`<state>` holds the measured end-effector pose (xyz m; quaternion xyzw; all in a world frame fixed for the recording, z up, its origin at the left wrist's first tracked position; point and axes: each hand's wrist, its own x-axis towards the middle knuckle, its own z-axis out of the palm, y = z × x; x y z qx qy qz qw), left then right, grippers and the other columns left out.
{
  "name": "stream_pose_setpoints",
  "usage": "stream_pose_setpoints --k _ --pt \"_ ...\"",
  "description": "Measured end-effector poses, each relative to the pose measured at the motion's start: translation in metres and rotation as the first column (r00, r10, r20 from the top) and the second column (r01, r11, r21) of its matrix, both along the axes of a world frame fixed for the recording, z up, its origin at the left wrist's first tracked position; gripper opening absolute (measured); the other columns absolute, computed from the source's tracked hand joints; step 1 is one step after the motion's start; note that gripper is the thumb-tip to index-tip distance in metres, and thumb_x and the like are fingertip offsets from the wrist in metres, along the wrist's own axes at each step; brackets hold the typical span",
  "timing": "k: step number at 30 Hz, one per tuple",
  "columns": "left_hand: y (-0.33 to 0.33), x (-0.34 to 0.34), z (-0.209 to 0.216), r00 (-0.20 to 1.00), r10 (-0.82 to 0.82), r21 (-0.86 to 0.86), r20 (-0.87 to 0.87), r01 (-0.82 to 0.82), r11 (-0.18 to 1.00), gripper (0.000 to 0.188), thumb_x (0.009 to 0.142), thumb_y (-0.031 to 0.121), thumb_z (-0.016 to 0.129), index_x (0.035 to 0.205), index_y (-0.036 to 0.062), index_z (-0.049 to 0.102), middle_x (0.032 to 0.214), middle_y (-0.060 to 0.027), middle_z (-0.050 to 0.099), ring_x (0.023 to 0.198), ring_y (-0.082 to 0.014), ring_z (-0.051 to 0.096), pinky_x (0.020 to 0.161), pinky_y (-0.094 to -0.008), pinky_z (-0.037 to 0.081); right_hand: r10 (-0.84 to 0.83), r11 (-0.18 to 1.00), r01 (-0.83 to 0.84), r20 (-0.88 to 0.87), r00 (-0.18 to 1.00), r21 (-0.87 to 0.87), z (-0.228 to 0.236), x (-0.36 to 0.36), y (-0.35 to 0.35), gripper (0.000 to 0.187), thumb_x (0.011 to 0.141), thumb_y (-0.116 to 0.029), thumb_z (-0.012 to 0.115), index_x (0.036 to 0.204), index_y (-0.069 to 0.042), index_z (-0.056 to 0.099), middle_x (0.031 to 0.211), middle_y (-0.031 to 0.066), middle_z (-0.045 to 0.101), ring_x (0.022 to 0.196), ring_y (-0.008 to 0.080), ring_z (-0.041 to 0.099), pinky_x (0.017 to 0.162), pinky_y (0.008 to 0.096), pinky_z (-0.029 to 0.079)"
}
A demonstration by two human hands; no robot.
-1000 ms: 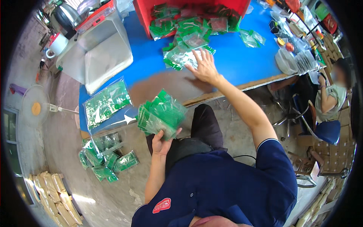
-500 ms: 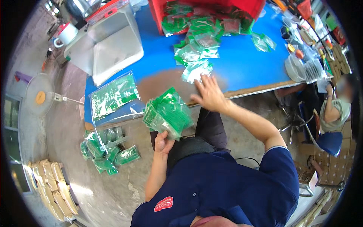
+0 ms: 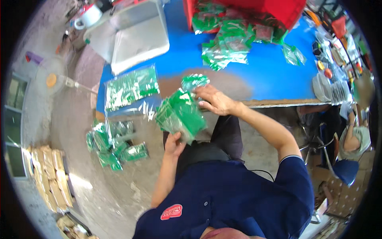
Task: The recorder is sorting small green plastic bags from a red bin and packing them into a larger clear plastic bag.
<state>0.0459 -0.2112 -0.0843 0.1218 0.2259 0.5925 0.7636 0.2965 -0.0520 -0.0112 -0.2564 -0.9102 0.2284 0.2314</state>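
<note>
My left hand [image 3: 175, 144] grips a fanned stack of small green-and-clear plastic packets [image 3: 185, 115] by its lower end, just off the table's front edge. Over the worn brown patch of the blue tabletop, my right hand [image 3: 215, 100] has its fingers closed on the near edge of a single green packet [image 3: 195, 81], right beside the top of the stack. The fingertips are partly hidden by the packet's glare. Farther back, a pile of similar packets [image 3: 226, 46] spills from a red bin [image 3: 274, 16]. A larger clear bag [image 3: 133, 85] full of green packets lies left of the stack.
An empty-looking white tray [image 3: 139, 44] stands at the back left near a white mug [image 3: 90, 16]. Bundled green packets [image 3: 115, 147] lie lower left. Two loose packets [image 3: 293, 53] and a clear plastic tub [image 3: 321, 87] are on the right. Another person [image 3: 356, 137] sits at far right.
My right hand has drawn one packet leftward from the front of the pile to the stack. The left hand still holds the stack. The whole view has shifted slightly.
</note>
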Motion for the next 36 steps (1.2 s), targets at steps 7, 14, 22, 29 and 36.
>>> stream_pose_setpoints --k 7,14,22,29,36 --pt "0.011 0.0 0.006 1.0 0.008 -0.036 0.016 -0.008 0.999 0.066 0.081 0.007 0.076 0.139 0.0028 0.047 0.135 -0.0074 0.058 0.125 -0.025 0.056 0.11 -0.0439 0.044 -0.607 0.673 0.279 -0.297 0.737 -0.685 0.019 -0.059 -0.049 0.069 0.1 -0.041 0.053 0.149 0.002 0.03 0.147 0.0271 0.043 0.143 0.0359 0.038 0.117 0.0445 0.031" --pt "0.054 0.026 0.082 0.842 0.302 0.38 -0.447 -0.127 0.916 0.065 0.075 0.004 0.082 0.133 0.0063 0.055 0.121 -0.0047 0.065 0.111 -0.0193 0.063 0.098 -0.0362 0.05 -0.41 0.845 0.138 -0.461 0.787 -0.516 0.058 -0.044 -0.032 0.147 0.058 -0.038 0.097 0.156 -0.001 -0.006 0.157 0.032 0.021 0.145 0.042 0.03 0.12 0.0497 0.025" --pt "0.15 -0.005 0.098 0.17 0.222 0.279 -0.96 0.546 0.79 0.078 0.072 0.019 0.088 0.138 0.0016 0.05 0.132 -0.0114 0.06 0.121 -0.0229 0.056 0.105 -0.0382 0.043 -0.311 0.93 0.242 -0.241 0.919 -0.278 0.025 -0.013 0.014 0.118 0.065 -0.031 0.092 0.154 -0.004 0.018 0.142 0.0264 0.048 0.136 0.0398 0.045 0.114 0.0445 0.037" --pt "0.153 0.017 0.081 0.609 0.269 0.514 -0.746 0.27 0.814 0.105 0.07 0.003 0.088 0.154 0.0109 0.026 0.148 -0.0108 0.042 0.133 -0.0225 0.046 0.109 -0.0386 0.043 -0.392 0.894 0.271 -0.329 0.859 -0.358 0.023 -0.024 0.002 0.117 0.066 -0.026 0.092 0.154 -0.004 0.018 0.144 0.0273 0.045 0.136 0.0388 0.045 0.113 0.0452 0.038" --pt "0.15 0.023 0.102 0.708 0.23 0.488 -0.667 0.183 0.854 0.123 0.069 0.002 0.088 0.16 0.0199 0.009 0.157 -0.0161 0.027 0.139 -0.0271 0.038 0.111 -0.0436 0.041 -0.377 0.891 0.188 -0.439 0.816 -0.414 0.02 -0.026 0.006 0.125 0.065 -0.021 0.094 0.156 -0.008 0.011 0.148 0.0274 0.04 0.137 0.0396 0.044 0.113 0.0475 0.039"
